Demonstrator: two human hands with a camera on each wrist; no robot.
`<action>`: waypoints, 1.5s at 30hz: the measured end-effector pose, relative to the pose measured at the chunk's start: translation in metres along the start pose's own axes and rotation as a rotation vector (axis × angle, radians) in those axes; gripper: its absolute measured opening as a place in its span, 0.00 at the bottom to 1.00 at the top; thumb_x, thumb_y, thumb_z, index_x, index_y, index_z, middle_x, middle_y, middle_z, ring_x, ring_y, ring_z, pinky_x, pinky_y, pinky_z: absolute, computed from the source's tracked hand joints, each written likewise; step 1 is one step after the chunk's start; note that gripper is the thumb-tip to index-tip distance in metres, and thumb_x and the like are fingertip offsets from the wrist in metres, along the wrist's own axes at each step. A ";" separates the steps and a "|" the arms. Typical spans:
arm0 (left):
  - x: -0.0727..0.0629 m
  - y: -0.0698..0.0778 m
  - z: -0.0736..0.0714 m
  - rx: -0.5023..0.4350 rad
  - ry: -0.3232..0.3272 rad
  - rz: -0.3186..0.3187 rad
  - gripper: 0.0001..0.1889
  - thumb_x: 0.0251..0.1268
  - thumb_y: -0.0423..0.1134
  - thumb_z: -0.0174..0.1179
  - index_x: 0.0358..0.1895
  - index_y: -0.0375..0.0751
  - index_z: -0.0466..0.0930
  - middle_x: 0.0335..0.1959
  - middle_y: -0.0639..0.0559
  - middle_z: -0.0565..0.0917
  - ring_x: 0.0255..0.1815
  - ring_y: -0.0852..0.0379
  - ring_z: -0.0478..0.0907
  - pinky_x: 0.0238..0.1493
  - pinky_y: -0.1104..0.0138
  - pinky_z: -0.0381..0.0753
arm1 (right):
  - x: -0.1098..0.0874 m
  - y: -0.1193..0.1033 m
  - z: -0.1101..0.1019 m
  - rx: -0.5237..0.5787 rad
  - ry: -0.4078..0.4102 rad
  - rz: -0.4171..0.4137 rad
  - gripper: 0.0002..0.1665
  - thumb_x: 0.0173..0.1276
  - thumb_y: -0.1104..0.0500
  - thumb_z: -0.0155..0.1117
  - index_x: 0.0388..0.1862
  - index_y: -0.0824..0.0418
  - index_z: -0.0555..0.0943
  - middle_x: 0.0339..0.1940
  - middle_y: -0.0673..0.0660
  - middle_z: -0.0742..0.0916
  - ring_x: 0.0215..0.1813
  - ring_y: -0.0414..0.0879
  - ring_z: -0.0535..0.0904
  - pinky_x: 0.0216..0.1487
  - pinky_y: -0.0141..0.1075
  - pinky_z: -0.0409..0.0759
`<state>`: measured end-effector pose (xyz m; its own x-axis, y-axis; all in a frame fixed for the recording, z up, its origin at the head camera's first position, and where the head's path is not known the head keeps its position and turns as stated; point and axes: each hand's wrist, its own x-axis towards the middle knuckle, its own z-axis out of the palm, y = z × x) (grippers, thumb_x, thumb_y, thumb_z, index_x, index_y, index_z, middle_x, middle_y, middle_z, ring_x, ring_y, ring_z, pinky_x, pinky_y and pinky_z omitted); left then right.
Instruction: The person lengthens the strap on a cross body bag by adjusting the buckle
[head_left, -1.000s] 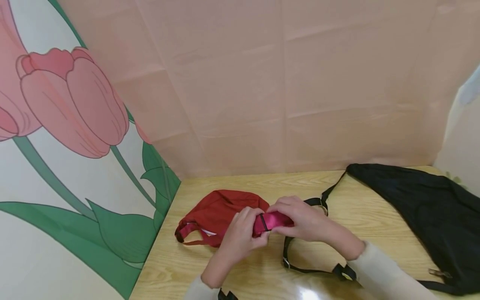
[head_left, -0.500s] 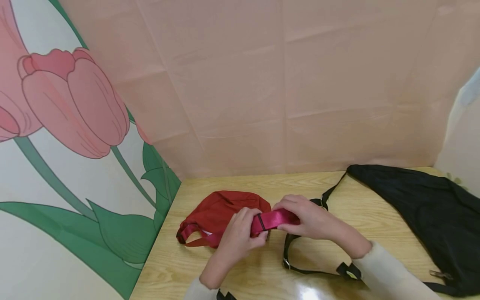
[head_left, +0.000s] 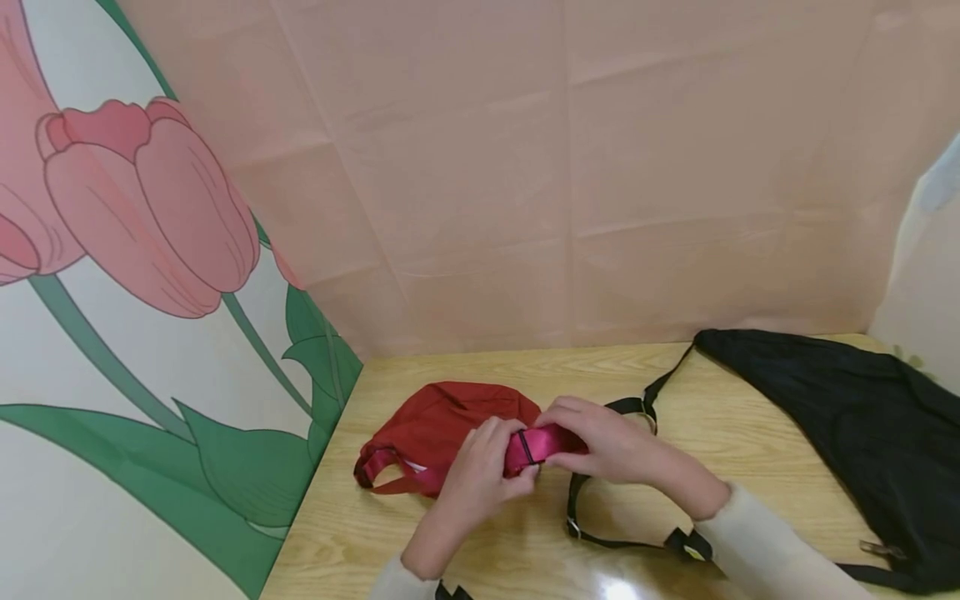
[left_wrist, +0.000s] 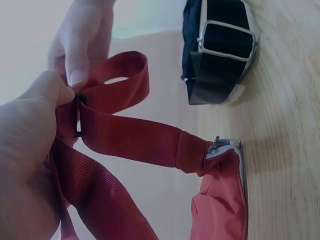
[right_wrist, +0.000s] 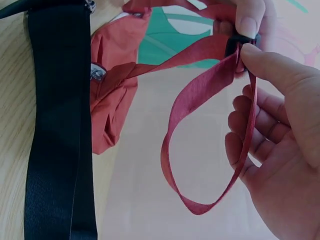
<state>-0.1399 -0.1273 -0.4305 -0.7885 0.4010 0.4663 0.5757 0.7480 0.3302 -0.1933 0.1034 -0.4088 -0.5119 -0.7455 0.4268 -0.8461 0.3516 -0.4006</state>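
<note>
A red waist bag (head_left: 450,417) lies on the wooden table, its reddish strap (left_wrist: 135,140) raised between both hands. My left hand (head_left: 476,475) pinches the strap beside a black slider buckle (head_left: 527,447). Just to the right, my right hand (head_left: 615,442) holds the strap, its thumb close to the buckle in the right wrist view. A loop of strap (right_wrist: 170,145) hangs from the buckle there, with the right fingers curled behind one side of it. One zipper end of the bag (left_wrist: 220,200) shows in the left wrist view.
A large black bag (head_left: 847,417) lies at the right of the table (head_left: 337,542). Its black strap (head_left: 615,543), with metal rings, runs under and beside my right arm. A pink sheet (head_left: 480,167) backs the table; a tulip-print panel (head_left: 150,208) stands at left.
My right hand moves slightly right, drawing the strap out, then comes back left towards the buckle. My left hand stays almost in place. Both bags stay where they are.
</note>
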 end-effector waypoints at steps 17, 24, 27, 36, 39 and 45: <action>-0.002 -0.002 -0.001 0.000 0.000 -0.021 0.26 0.54 0.42 0.71 0.56 0.42 0.75 0.42 0.54 0.78 0.40 0.60 0.71 0.41 0.68 0.75 | -0.002 0.003 -0.004 0.017 -0.043 0.037 0.22 0.64 0.55 0.76 0.56 0.53 0.81 0.50 0.45 0.82 0.47 0.36 0.77 0.45 0.33 0.82; -0.002 -0.002 0.000 0.009 0.002 -0.014 0.26 0.54 0.43 0.70 0.57 0.43 0.74 0.42 0.54 0.78 0.40 0.60 0.71 0.42 0.69 0.75 | -0.001 0.002 0.001 -0.001 -0.028 0.006 0.22 0.63 0.55 0.76 0.55 0.53 0.81 0.49 0.45 0.82 0.48 0.36 0.77 0.47 0.34 0.82; -0.002 -0.003 0.000 0.008 0.001 -0.020 0.26 0.55 0.43 0.70 0.57 0.43 0.74 0.43 0.54 0.78 0.40 0.61 0.71 0.41 0.69 0.74 | -0.003 0.004 -0.001 0.003 -0.033 0.026 0.22 0.64 0.55 0.76 0.55 0.53 0.81 0.49 0.45 0.82 0.47 0.36 0.77 0.46 0.34 0.82; -0.003 -0.005 -0.003 -0.009 -0.014 -0.025 0.27 0.57 0.44 0.70 0.59 0.42 0.74 0.43 0.54 0.78 0.39 0.62 0.71 0.38 0.72 0.73 | -0.005 0.006 -0.005 0.015 -0.041 0.051 0.22 0.65 0.52 0.75 0.56 0.53 0.80 0.49 0.45 0.82 0.46 0.36 0.76 0.43 0.32 0.82; -0.003 -0.007 -0.004 -0.021 -0.023 -0.031 0.27 0.58 0.44 0.69 0.60 0.43 0.74 0.44 0.55 0.79 0.39 0.62 0.71 0.39 0.71 0.74 | -0.003 0.006 -0.005 0.021 -0.033 0.042 0.23 0.65 0.51 0.75 0.57 0.54 0.81 0.49 0.45 0.82 0.45 0.36 0.76 0.42 0.31 0.82; -0.003 -0.008 -0.004 -0.044 -0.058 -0.065 0.26 0.61 0.48 0.67 0.60 0.46 0.72 0.45 0.57 0.79 0.40 0.63 0.72 0.41 0.70 0.75 | 0.000 0.005 -0.004 0.037 -0.007 0.014 0.22 0.66 0.54 0.74 0.58 0.56 0.81 0.49 0.47 0.82 0.43 0.36 0.76 0.39 0.34 0.83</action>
<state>-0.1414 -0.1368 -0.4312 -0.8351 0.3830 0.3949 0.5307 0.7500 0.3948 -0.1979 0.1075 -0.4078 -0.5224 -0.7446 0.4156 -0.8327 0.3407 -0.4364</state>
